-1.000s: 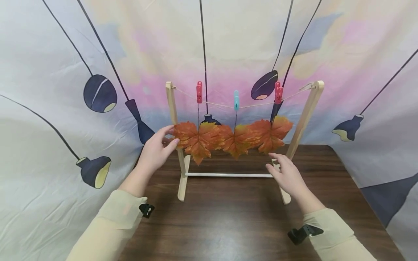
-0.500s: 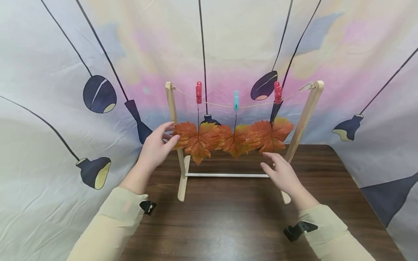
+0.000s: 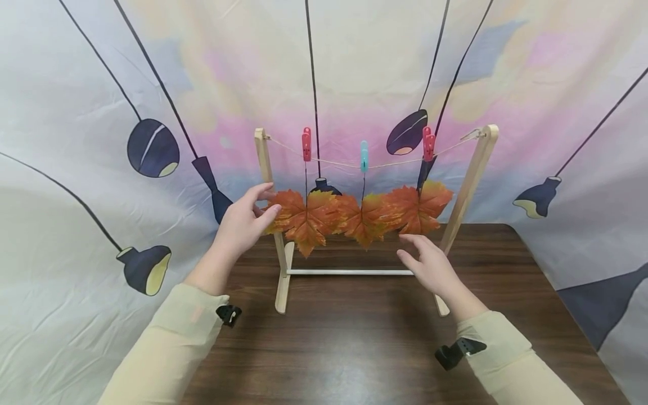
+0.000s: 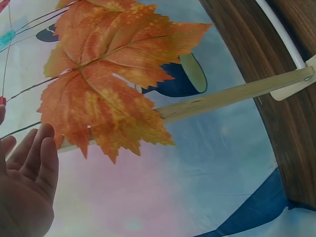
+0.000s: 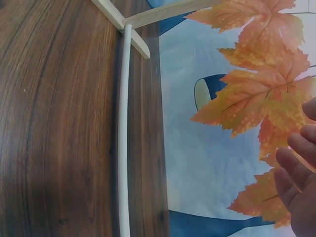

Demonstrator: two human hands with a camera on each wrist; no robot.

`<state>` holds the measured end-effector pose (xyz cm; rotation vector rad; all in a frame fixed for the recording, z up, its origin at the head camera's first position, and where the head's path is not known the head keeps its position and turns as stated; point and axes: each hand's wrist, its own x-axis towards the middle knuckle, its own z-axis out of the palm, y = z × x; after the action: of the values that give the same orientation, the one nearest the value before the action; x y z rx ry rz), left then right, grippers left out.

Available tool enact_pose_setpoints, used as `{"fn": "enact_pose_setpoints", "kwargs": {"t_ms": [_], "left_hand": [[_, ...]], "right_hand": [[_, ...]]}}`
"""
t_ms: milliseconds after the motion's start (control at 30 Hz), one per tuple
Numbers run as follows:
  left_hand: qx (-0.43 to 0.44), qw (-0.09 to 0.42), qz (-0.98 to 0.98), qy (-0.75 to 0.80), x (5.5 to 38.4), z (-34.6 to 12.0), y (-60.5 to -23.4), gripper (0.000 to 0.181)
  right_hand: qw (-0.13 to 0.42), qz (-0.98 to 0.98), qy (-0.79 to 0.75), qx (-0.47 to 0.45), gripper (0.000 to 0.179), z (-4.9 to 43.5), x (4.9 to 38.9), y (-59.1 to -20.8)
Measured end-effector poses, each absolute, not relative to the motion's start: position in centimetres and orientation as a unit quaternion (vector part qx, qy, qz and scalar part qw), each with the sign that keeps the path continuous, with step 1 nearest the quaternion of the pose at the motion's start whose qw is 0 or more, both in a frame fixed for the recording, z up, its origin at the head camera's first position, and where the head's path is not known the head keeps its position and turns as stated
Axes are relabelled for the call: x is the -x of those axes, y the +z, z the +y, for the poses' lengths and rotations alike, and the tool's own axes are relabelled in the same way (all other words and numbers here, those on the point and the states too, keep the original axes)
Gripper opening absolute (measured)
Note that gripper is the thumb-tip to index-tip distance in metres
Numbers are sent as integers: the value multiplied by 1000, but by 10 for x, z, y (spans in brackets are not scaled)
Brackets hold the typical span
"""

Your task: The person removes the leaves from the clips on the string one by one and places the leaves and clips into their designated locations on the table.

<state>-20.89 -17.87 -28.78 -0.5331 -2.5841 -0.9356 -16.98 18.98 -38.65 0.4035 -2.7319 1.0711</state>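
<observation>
Three orange artificial maple leaves hang side by side in the head view: the left leaf (image 3: 306,222), the middle leaf (image 3: 363,222) and the right leaf (image 3: 419,208). Above them on a string (image 3: 395,163) are a red clothespin (image 3: 306,145), a light-blue clothespin (image 3: 364,156) and another red clothespin (image 3: 428,144). My left hand (image 3: 243,222) is at the left leaf's outer edge, thumb and fingers spread, its fingertips overlapping the leaf in this view. Below the right leaf, my right hand (image 3: 430,267) hovers with loosely bent fingers and holds nothing.
A wooden stand carries the string between its left post (image 3: 264,157) and right post (image 3: 473,180). A white rod (image 3: 349,272) joins its feet low over the brown table (image 3: 334,337). Behind hangs a cloth backdrop (image 3: 364,67) printed with lamps.
My right hand has moved left, from near the right post to below the right leaf. The left hand has risen slightly at the left leaf's edge. The leaves have barely swayed.
</observation>
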Motion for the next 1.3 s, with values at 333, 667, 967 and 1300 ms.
{"fn": "enact_pose_setpoints", "kwargs": {"t_ms": [333,667,967,1300], "left_hand": [[175,158,-915,-328,213,-174,-277,52],[166,165,-906,-353,219,-176,-269,49],[171,162,-899,-369,218,-172,-264,49],[170,147,-904,-363,218,-167,-259,51]], "right_hand": [[77,-915,369,-145,44,183,175,-387],[69,-905,376,-186,46,173,184,-379],[65,-907,369,-194,46,161,187,-378],[53,-895,398,-195,45,150,191,-374]]}}
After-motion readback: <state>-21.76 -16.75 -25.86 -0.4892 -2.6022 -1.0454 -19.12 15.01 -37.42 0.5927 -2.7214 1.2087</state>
